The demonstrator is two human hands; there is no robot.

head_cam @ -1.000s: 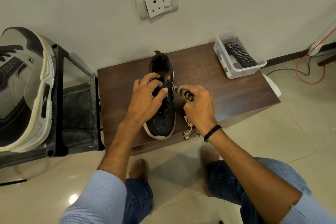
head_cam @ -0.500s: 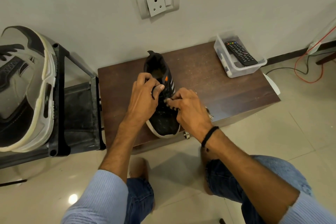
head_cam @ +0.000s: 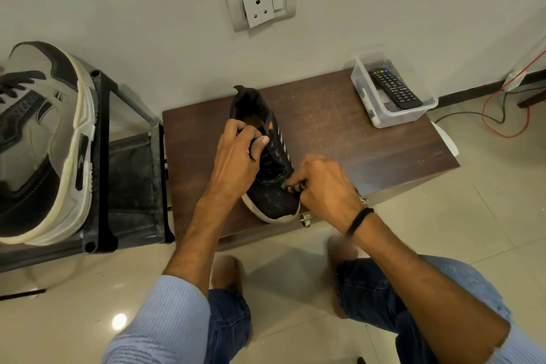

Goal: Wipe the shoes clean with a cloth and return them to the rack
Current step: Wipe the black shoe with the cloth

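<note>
- Shoe [head_cam: 270,186]: a black sneaker with a white sole is stood on the dark wooden table [head_cam: 369,145], toe towards the near edge and heel towards the wall.
- The left hand [head_cam: 236,159] is laid over the left side of the sneaker at the tongue; its fingers are curled shut around the collar, the thumb pressed over the laces.
- The right hand [head_cam: 323,183] is set against the right side of the toe area, closed on a striped cloth [head_cam: 294,186], of which only a small bunched part is seen at the fingertips, touching the upper.
- The sneaker is thus held between the two hands, the left one farther, the right one nearer.
- A large grey and black sneaker [head_cam: 44,142] is seen on the black rack [head_cam: 100,156] at the left, well apart from the hands.
- A clear plastic box [head_cam: 384,115] with a remote control [head_cam: 394,87] in it is placed on the far right corner of the table.
</note>
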